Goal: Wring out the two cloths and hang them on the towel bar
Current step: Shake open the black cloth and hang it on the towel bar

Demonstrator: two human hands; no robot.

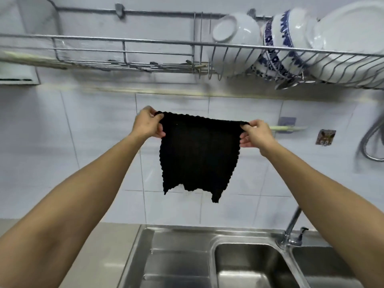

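Both hands [148, 125] [256, 134] pinch black cloth [199, 154], top edge level.

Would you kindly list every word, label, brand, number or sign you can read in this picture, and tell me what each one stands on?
No readable text anywhere in this view.
Wall sticker: a small picture, too blurred to tell whether it carries words.
Blue-patterned bowl: decoration only, no letters.
Black cloth, held by the left hand and right hand: no label visible.
Sink and tap: no brand mark visible.
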